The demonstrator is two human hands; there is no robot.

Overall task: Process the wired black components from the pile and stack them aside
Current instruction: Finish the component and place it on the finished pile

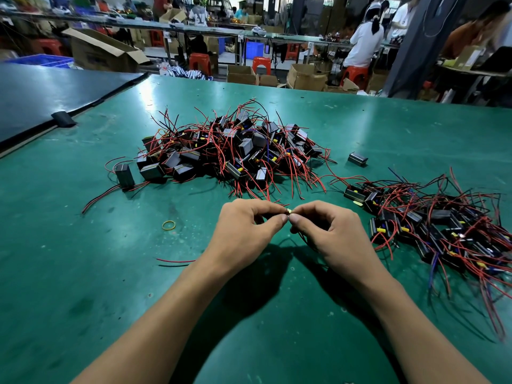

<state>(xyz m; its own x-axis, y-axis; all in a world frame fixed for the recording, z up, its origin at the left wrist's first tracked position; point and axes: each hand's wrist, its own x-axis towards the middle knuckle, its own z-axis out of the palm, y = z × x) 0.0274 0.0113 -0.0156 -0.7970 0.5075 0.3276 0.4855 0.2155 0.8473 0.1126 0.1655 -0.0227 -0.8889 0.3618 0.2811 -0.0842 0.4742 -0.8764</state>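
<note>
– Checking the head view, step in hand: what do the hands hold?

– The left hand [243, 228] and right hand [329, 231] meet above the green table [83, 273]. Each has thumb and forefinger closed in a fine pinch on one small yellow part [288, 211]. The other fingers are loosely curled. Dark wires [306, 241] trail out from under the right palm. Whether a black body hangs on them is hidden.

– Location of stock?

– The pile of wired black components [232, 153] lies beyond the hands at the table's centre, with its red and black leads tangled. The finished stack [432, 225] lies to the right, near the right hand and apart from the pile. One loose component [357, 159] sits between the two. A yellow rubber band [169, 225] lies left of the left hand.

– Handling properties?

– Judged from appearance, the bodies are light, rigid and boxy. The leads are thin, limp and prone to snagging.

– Where to take hold?

– Grip a body by its flat sides, not by the leads. A pulled lead may drag neighbours out of the pile or strain its joint. The yellow part is small and probably slippery, so pinch it at the fingertips.
</note>
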